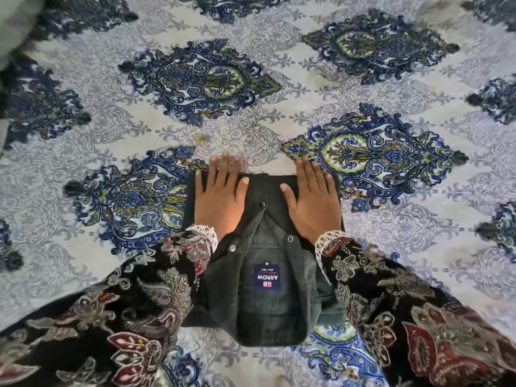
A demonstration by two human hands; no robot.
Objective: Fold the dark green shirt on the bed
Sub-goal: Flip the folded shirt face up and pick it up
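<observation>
The dark green shirt (265, 300) lies folded into a compact rectangle on the bed, collar toward me, with a blue brand label showing inside the neck. My left hand (220, 194) lies flat on the shirt's far left part, fingers straight and reaching its far edge. My right hand (312, 196) presses flat on the far right part in the same way. Neither hand grips the cloth. Both wrists come out of dark floral sleeves with white lace cuffs, which hide the shirt's side edges.
The bed is covered by a pale sheet (251, 129) printed with blue and green ornamental medallions, spreading all around the shirt. A grey-green pillow or cloth (14, 26) shows at the far left corner.
</observation>
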